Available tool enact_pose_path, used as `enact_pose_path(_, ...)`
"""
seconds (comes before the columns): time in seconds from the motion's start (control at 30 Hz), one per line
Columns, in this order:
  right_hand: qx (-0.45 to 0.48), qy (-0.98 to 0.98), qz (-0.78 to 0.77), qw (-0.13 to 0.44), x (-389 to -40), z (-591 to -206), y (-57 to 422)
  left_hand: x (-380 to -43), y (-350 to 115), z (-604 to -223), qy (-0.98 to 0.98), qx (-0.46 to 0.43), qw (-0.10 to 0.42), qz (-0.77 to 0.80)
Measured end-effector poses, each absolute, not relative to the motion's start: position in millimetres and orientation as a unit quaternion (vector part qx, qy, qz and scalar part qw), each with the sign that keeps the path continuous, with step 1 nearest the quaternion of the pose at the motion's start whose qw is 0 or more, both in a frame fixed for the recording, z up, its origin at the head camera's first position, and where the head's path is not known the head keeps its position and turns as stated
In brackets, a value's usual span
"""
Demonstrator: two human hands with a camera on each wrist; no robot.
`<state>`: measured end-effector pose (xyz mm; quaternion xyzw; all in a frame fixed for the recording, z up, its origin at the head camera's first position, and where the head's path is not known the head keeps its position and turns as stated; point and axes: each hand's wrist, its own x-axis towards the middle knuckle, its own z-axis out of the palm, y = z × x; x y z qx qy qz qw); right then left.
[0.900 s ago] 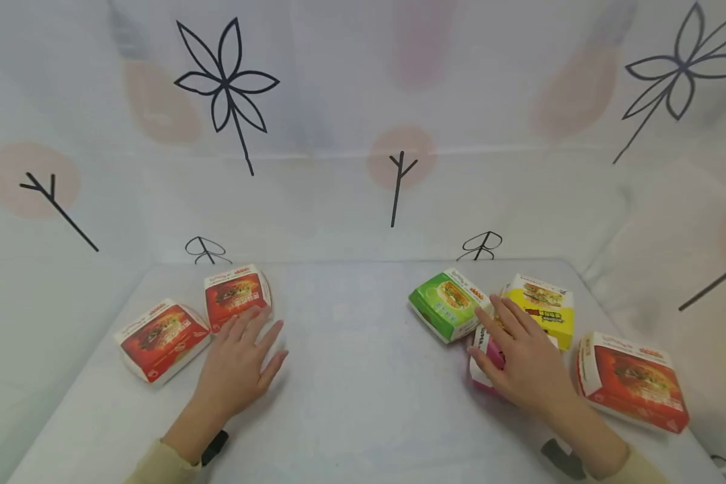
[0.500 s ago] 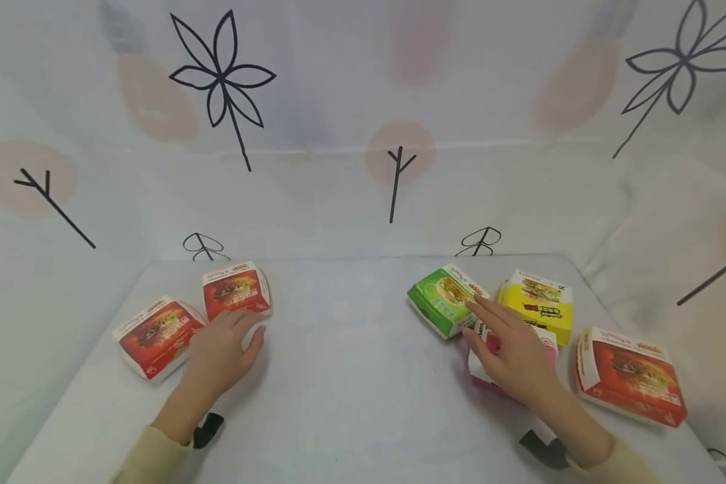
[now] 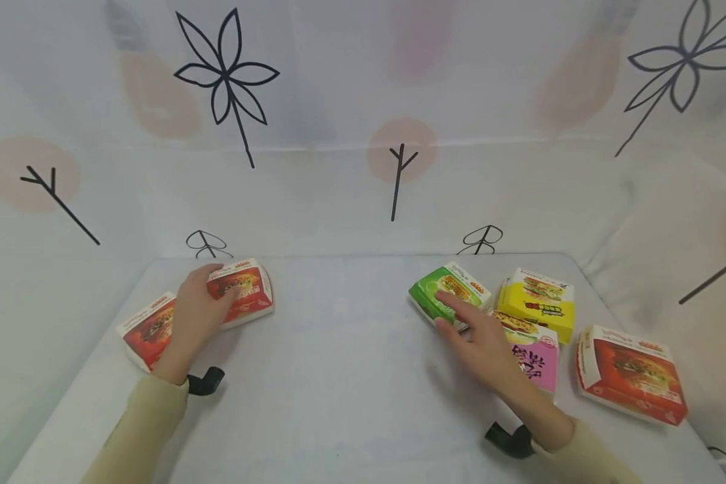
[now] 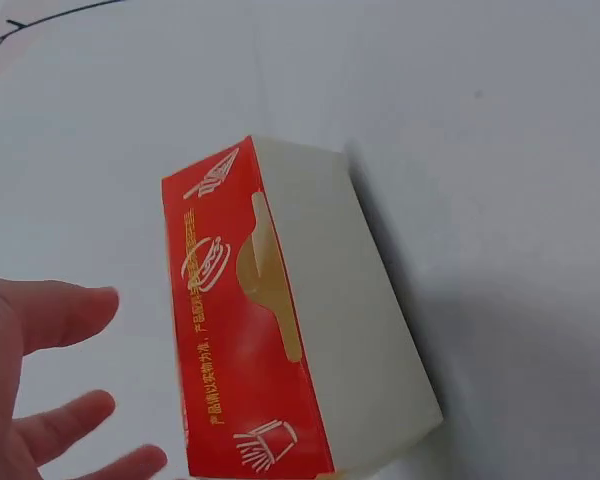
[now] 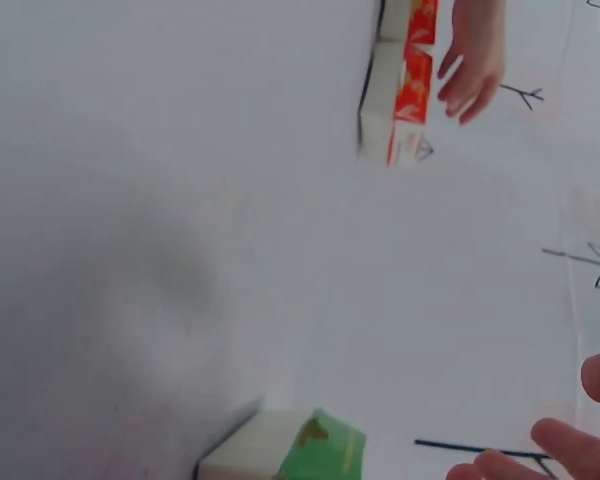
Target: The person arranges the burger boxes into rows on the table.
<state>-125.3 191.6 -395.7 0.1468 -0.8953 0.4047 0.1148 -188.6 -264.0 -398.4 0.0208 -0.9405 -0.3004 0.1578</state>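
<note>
Left hand (image 3: 201, 306): spread, above rear-left red box (image 3: 257, 296) | Right hand (image 3: 482, 346): spread, above green box (image 3: 455, 285) | Both boxes: on surface (image 3: 339, 383) | Handling, advised: grip opposite sides lightly, avoid crushing.

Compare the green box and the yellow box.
Colour: green box green and white, yellow box yellow and white. Pose: green box diagonal, yellow box squarer to the table. State: right hand overlaps green box in the head view, not yellow box. Shared: food picture on top.
</note>
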Motion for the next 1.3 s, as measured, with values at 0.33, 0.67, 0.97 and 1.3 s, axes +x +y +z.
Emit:
enact_pose_path(0.33, 0.178, -0.874, 0.443, 0.087, -132, -400, 167, -204, -270, -402, -0.954, 0.064, 0.06, -0.287)
enact_pose_path(0.67, 0.216, -0.867, 0.44, 0.091, -138, -407, 143, -210, -266, -408, -0.963, 0.033, 0.016, -0.266)
enact_pose_path(0.97, 0.224, -0.862, 0.448, 0.074, -143, -403, 125, -207, -258, -399, -0.976, -0.018, 0.012, -0.217)
enact_pose_path(1.3, 0.213, -0.863, 0.456, 0.045, -153, -407, 112, -206, -259, -405, -0.976, -0.052, -0.001, -0.21)
